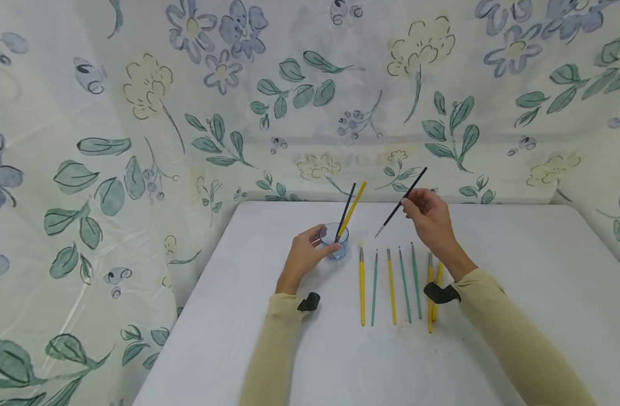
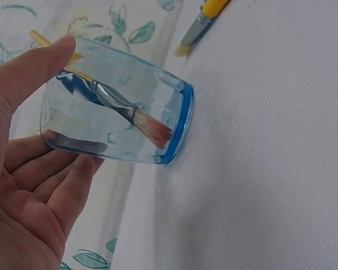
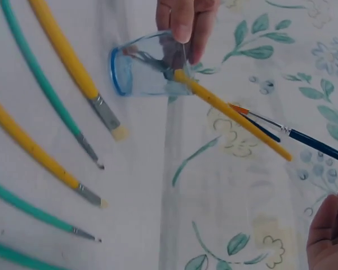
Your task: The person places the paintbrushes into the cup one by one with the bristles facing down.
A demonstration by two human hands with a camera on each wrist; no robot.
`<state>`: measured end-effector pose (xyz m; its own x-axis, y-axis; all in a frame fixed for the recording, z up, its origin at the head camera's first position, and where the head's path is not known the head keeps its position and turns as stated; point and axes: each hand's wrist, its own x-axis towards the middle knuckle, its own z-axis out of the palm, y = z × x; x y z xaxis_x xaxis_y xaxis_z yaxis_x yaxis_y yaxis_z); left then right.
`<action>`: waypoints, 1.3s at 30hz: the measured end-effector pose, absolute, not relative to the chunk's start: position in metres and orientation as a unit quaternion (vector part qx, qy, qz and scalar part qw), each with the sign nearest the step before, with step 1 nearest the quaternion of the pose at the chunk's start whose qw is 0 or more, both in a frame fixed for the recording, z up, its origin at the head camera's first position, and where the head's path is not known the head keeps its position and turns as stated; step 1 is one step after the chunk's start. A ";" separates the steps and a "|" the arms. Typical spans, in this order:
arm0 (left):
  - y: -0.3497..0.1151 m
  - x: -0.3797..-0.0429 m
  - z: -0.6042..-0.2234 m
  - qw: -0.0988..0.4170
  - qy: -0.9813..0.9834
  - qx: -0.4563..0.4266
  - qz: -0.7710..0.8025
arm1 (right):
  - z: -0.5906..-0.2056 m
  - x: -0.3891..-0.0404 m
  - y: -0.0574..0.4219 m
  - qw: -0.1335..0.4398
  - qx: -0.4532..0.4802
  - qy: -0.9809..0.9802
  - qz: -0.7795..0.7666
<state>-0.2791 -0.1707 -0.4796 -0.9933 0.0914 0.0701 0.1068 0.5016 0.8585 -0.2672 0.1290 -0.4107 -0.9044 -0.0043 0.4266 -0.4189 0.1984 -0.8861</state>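
Observation:
My left hand (image 1: 303, 255) grips a clear bluish glass (image 1: 338, 254) by its side, thumb and fingers round it, as it stands on the table. In the glass lean a yellow-handled paintbrush (image 1: 354, 206) and a dark-handled paintbrush (image 1: 347, 203), bristles down. The left wrist view shows reddish-brown bristles (image 2: 153, 130) near the glass's blue base. To the right, my right hand (image 1: 434, 221) pinches a thin dark-blue paintbrush (image 3: 315, 145) above the table. Its orange bristles (image 3: 239, 109) point down and left, apart from the glass.
A row of yellow and teal paintbrushes lies on the white table (image 1: 213, 349), among them a yellow one (image 1: 362, 290) and a teal one (image 1: 405, 287). Two yellow paintbrushes (image 1: 430, 318) lie partly under the right wrist in view. Floral cloth (image 1: 299, 129) hangs behind.

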 end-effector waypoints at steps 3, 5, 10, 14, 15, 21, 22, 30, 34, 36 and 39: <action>-0.170 -0.281 -0.480 0.007 -0.867 -0.056 -0.495 | -0.412 -0.276 0.113 0.164 0.123 -0.741 0.639; -0.169 -0.281 -0.480 0.006 -0.867 -0.058 -0.495 | -0.415 -0.282 0.103 0.159 0.113 -0.734 0.651; -0.167 -0.281 -0.479 0.002 -0.868 -0.061 -0.492 | -0.423 -0.291 0.084 0.149 0.083 -0.721 0.671; -0.165 -0.282 -0.479 0.001 -0.870 -0.058 -0.489 | -0.428 -0.294 0.071 0.141 0.062 -0.722 0.674; -0.165 -0.282 -0.479 0.001 -0.870 -0.056 -0.490 | -0.429 -0.295 0.068 0.137 0.056 -0.723 0.675; -0.165 -0.282 -0.479 0.000 -0.867 -0.052 -0.495 | -0.433 -0.295 0.056 0.122 0.038 -0.736 0.664; -0.165 -0.282 -0.479 0.000 -0.868 -0.052 -0.495 | -0.434 -0.295 0.054 0.120 0.037 -0.738 0.663; -0.167 -0.281 -0.475 0.007 -0.871 -0.052 -0.488 | -0.440 -0.296 0.046 0.095 0.029 -0.748 0.656; -0.169 -0.281 -0.477 0.003 -0.872 -0.047 -0.487 | -0.443 -0.296 0.042 0.080 0.039 -0.754 0.651; -0.170 -0.281 -0.477 0.000 -0.872 -0.043 -0.488 | -0.444 -0.296 0.040 0.073 0.042 -0.753 0.652; -0.170 -0.281 -0.478 -0.003 -0.872 -0.040 -0.488 | -0.446 -0.296 0.038 0.059 0.038 -0.755 0.652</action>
